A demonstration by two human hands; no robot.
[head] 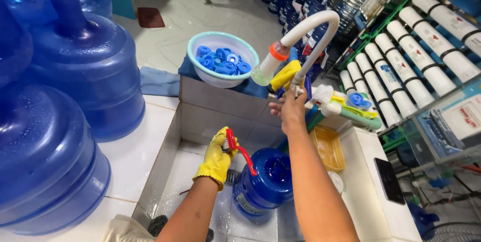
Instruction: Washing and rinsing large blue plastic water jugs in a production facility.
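Note:
My left hand (pixel 217 155), in a yellow rubber glove, grips a red-handled brush (pixel 237 150) over the sink. The brush rests against a blue water jug (pixel 264 181) lying on its side in the white tiled sink (pixel 165 172). My right hand (pixel 291 107) is bare and reaches up to the yellow lever (pixel 285 74) of a white curved tap (pixel 313 30), fingers closed around the tap's base. The tap's spout ends in a clear nozzle with an orange ring (pixel 271 61).
Large blue water jugs (pixel 80 66) stand on the counter at left. A pale bowl (pixel 220 79) of blue caps sits behind the sink. A yellow tray (pixel 328 146), brushes, a dark phone (pixel 389 180), white filter cartridges (pixel 416 56) lie to the right.

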